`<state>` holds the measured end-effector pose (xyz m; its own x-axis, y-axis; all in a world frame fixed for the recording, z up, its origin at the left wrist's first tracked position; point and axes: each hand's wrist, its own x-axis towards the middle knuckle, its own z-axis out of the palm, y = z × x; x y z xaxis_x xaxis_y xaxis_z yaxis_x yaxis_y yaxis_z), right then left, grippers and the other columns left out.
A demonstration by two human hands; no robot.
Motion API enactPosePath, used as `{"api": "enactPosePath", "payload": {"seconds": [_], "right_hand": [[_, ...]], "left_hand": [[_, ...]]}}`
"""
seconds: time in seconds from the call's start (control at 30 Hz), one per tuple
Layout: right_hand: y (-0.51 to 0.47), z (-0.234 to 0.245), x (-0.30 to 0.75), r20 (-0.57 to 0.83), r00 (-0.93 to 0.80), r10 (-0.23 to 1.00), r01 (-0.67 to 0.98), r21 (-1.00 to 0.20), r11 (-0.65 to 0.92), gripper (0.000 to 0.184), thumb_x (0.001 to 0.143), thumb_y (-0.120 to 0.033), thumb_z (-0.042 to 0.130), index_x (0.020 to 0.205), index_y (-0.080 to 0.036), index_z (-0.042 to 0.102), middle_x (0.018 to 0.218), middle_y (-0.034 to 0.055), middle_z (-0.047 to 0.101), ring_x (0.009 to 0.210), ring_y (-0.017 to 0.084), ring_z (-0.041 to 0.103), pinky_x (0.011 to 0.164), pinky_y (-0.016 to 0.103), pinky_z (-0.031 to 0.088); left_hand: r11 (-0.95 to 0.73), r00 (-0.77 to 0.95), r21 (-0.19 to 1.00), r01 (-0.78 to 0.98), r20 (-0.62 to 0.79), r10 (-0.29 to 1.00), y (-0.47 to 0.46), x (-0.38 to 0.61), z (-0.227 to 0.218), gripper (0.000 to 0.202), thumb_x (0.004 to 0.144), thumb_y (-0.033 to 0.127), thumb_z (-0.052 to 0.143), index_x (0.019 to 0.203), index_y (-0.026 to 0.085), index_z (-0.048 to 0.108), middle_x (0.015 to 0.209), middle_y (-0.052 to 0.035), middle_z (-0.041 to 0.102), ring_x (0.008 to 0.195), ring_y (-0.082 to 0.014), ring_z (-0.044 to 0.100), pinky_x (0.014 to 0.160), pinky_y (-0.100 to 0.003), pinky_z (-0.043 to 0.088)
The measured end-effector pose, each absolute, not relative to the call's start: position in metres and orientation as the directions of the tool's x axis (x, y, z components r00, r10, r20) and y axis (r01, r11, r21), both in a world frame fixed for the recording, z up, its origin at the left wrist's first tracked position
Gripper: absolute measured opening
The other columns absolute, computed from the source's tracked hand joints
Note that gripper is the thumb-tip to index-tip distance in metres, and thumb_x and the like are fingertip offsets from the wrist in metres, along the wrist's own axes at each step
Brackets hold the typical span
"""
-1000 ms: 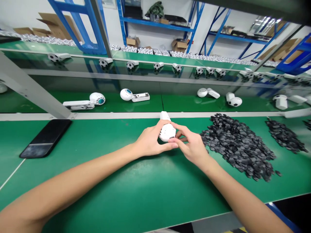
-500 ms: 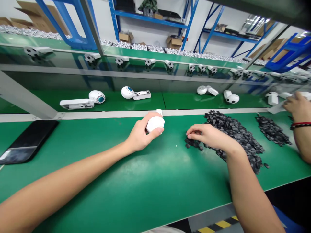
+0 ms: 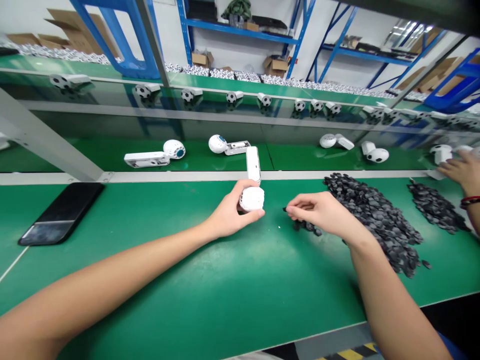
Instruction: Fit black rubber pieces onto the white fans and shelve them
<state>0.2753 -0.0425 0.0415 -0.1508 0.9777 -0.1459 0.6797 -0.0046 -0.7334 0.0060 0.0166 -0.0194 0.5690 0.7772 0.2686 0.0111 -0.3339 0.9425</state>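
My left hand [image 3: 234, 210] grips a white device [image 3: 252, 199] by its rounded head, thumb in front and fingers behind. The device's flat white handle points away from me, across the pale edge strip. To the right, my right hand [image 3: 309, 210] pinches a small black piece [image 3: 285, 209] between thumb and fingertips, just above the table. Below and behind those fingers lie several loose black pieces [image 3: 308, 227]. A large heap of flat black pieces [image 3: 378, 225] spreads to the right of my right hand.
Along the green conveyor [image 3: 198, 162] lie several white devices, one with a blue disc [image 3: 174, 149]. A black phone [image 3: 62, 212] rests at the left. Farther right are a smaller black heap [image 3: 437, 207] and another person's hand [image 3: 461, 170]. A metal post [image 3: 52, 135] slants at left.
My right hand has lifted slightly off the small pile with a black piece in its fingertips. The device in my left hand has tilted, so its handle now shows. The view has shifted a little.
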Motion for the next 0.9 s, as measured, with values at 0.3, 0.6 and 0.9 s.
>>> {"api": "enactPosePath", "payload": {"seconds": [0.3, 0.6, 0.9], "right_hand": [[-0.050, 0.020, 0.212, -0.093, -0.128, 0.987, 0.214, -0.975, -0.064, 0.029, 0.089, -0.048, 0.077, 0.091, -0.020, 0.074, 0.084, 0.0057, 0.080, 0.079, 0.021, 0.077, 0.073, 0.031, 0.063], [-0.054, 0.011, 0.200, 0.094, 0.009, 0.996, 0.453, -0.888, 0.080, 0.040, 0.083, -0.052, 0.081, 0.071, -0.023, 0.058, 0.069, 0.0005, 0.072, 0.062, 0.018, 0.065, 0.058, 0.029, 0.049], [-0.051, 0.005, 0.201, 0.110, -0.067, 0.992, 0.543, -0.830, 0.129, 0.049, 0.086, -0.054, 0.076, 0.061, -0.022, 0.050, 0.060, -0.0020, 0.060, 0.059, 0.015, 0.049, 0.057, 0.028, 0.036]], "left_hand": [[-0.608, 0.656, 0.764, 0.215, 0.348, 0.669, 0.010, 0.006, -0.017, 0.058, 0.091, 0.021, 0.066, 0.143, 0.032, 0.043, 0.125, -0.0073, 0.050, 0.097, -0.0203, 0.058, 0.081, -0.033, 0.052], [-0.547, 0.642, 0.798, 0.254, 0.284, 0.712, 0.003, 0.006, -0.012, 0.064, 0.085, 0.058, 0.077, 0.136, 0.029, 0.052, 0.118, -0.0065, 0.047, 0.093, -0.0208, 0.057, 0.081, -0.036, 0.054], [-0.617, 0.637, 0.753, 0.226, 0.365, 0.679, 0.000, 0.005, -0.005, 0.045, 0.091, 0.053, 0.073, 0.123, 0.025, 0.060, 0.105, -0.0048, 0.051, 0.092, -0.0215, 0.056, 0.082, -0.034, 0.051]]}}
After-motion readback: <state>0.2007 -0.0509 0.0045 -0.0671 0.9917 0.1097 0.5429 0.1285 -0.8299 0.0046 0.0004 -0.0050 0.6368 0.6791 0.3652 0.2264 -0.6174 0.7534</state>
